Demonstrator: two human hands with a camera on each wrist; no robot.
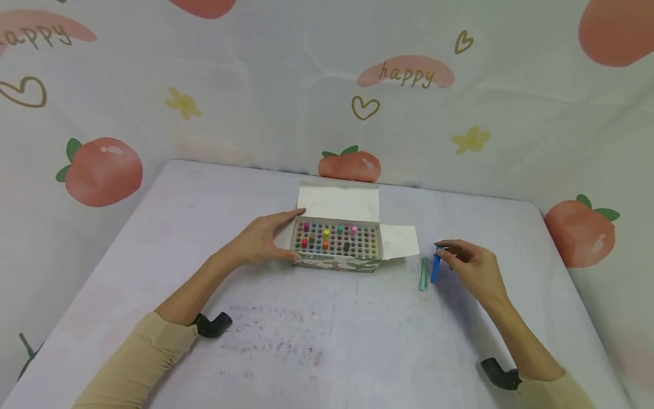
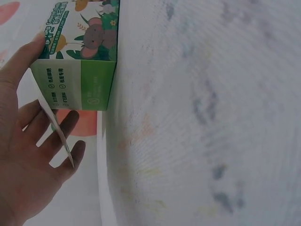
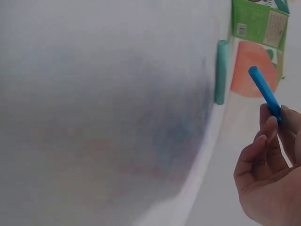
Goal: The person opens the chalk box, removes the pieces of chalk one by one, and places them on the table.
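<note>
An open cardboard chalk box [image 1: 337, 262] stands mid-table, its inside a grid of holes with several coloured chalk sticks poking up. My left hand [image 1: 258, 241] holds the box's left end, thumb on the printed front and a finger at the back corner. In the left wrist view, its other fingers [image 2: 70, 123] spread behind a white side flap [image 2: 60, 132]. Off to the right, my right hand [image 1: 475, 270] pinches a blue chalk stick [image 3: 264, 88] by its upper end. Whether its lower end touches the table cannot be told. Beside it lies a green chalk stick [image 1: 423, 274].
The lid [image 1: 338, 201] is folded back behind the box, and a right side flap [image 1: 399, 241] sticks out toward the chalk sticks. Dark smudges mark the white tabletop [image 1: 378, 341] at front left. A printed cloth [image 1: 255, 74] hangs behind the table.
</note>
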